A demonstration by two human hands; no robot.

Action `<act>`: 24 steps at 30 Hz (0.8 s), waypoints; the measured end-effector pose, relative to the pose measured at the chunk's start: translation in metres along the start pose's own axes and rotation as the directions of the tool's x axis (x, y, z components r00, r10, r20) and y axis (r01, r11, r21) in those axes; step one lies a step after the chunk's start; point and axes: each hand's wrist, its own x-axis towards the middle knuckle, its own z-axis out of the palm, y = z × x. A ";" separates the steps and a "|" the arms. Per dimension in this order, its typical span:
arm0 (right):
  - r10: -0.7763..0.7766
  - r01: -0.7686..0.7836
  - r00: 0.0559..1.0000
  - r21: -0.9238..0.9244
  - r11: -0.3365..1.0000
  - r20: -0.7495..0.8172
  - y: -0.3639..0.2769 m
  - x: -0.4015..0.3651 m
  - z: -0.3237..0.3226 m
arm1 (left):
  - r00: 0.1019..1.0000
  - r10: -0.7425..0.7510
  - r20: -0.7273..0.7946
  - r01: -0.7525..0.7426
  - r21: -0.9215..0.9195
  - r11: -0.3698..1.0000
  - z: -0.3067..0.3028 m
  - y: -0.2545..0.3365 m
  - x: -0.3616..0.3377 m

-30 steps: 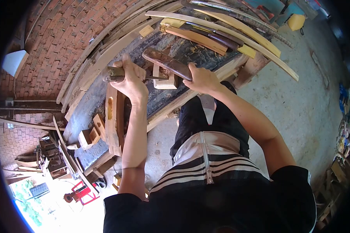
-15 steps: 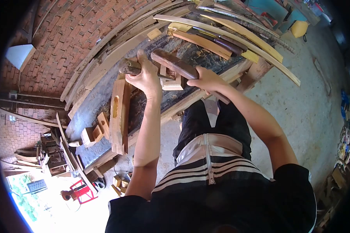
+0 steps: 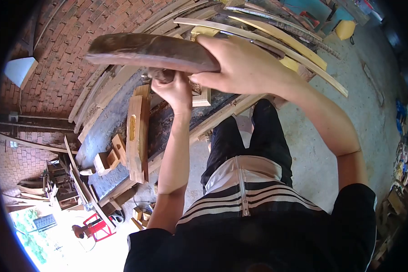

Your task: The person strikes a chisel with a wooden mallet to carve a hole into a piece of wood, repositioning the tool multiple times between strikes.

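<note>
My right hand grips a long dark wooden mallet and holds it raised high, close to the camera, lying across the view. Below it, my left hand is closed around the handle of a chisel set against a pale wooden block on the dark workbench. The chisel's blade is hidden behind my hands. A thick wooden piece with a mortise slot lies on the bench just left of my left arm.
Long curved wooden slats are piled along the bench's far side. Small wooden blocks sit at the bench's left end. A brick wall stands behind. Concrete floor spreads to the right; a red tool lies below.
My right hand has swung the mallet up from resting near the block to high above the chisel. My left hand stays on the chisel at the block.
</note>
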 end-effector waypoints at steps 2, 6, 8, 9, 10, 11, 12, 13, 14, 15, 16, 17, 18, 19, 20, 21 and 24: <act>-0.019 0.013 0.998 -0.090 0.996 -0.065 0.005 -0.002 -0.009 | 0.946 -0.300 0.120 0.299 0.030 0.954 -0.016 0.001 0.006; -0.228 0.244 0.913 0.004 0.970 -0.339 -0.014 -0.001 -0.022 | 0.986 0.034 0.161 -0.042 0.050 0.998 -0.005 -0.002 -0.001; -0.286 0.299 0.862 -0.037 0.954 -0.419 -0.024 -0.005 -0.022 | 0.980 0.082 0.182 -0.111 0.157 0.981 -0.003 -0.004 -0.004; -0.179 0.158 0.954 -0.104 0.982 -0.239 -0.024 -0.008 -0.019 | 0.986 0.044 0.164 -0.062 0.107 0.992 -0.005 -0.005 -0.007; -0.039 0.026 0.997 -0.200 0.980 -0.064 -0.020 -0.012 -0.015 | 0.989 0.004 0.149 -0.012 0.051 0.999 -0.006 -0.006 -0.009; -0.109 0.086 0.990 -0.242 0.966 -0.084 -0.014 -0.009 -0.006 | 0.988 -0.008 0.157 -0.015 0.143 0.990 -0.009 -0.007 -0.009; -0.111 0.084 0.990 -0.250 0.965 -0.092 -0.008 -0.011 -0.006 | 0.977 -0.062 0.205 0.037 0.122 0.992 -0.011 -0.005 -0.006; -0.098 0.085 0.993 -0.178 0.980 -0.066 -0.001 -0.012 -0.007 | 0.989 -0.060 0.135 0.057 0.031 0.998 -0.010 -0.015 -0.005; -0.085 0.081 0.996 -0.101 0.992 -0.034 -0.005 -0.010 -0.011 | 0.995 -0.070 0.064 0.074 -0.057 0.996 -0.005 -0.015 -0.004; -0.083 0.081 0.996 -0.068 0.994 -0.040 -0.012 -0.010 -0.019 | 0.995 -0.078 0.064 0.081 -0.051 0.995 -0.005 -0.014 -0.005; -0.076 0.074 0.997 -0.059 0.996 -0.031 -0.015 -0.008 -0.019 | 0.993 -0.080 0.084 0.082 -0.029 0.996 -0.006 -0.014 -0.007; -0.216 0.229 0.937 0.017 0.973 -0.274 -0.018 -0.006 -0.018 | 0.992 -0.080 0.101 0.082 -0.008 0.997 -0.006 -0.007 -0.007; -0.315 0.392 0.800 0.048 0.919 -0.510 -0.019 -0.003 -0.016 | 0.974 -0.149 0.172 0.148 0.018 0.989 -0.008 -0.002 -0.004; -0.331 0.396 0.793 0.020 0.918 -0.511 -0.019 -0.003 -0.015 | 0.972 -0.127 0.198 0.097 0.152 0.984 -0.013 -0.002 -0.004; -0.340 0.404 0.790 0.016 0.915 -0.511 -0.016 -0.006 -0.011 | 0.968 -0.102 0.227 0.037 0.275 0.961 -0.016 -0.002 -0.002; -0.239 0.225 0.931 -0.084 0.971 -0.274 -0.011 -0.014 -0.003 | 0.970 -0.093 0.224 0.030 0.269 0.963 -0.016 -0.007 0.000; -0.075 0.073 0.997 -0.066 0.995 -0.031 0.004 -0.016 0.012 | 0.973 0.102 0.207 -0.118 0.063 0.991 -0.012 -0.018 0.004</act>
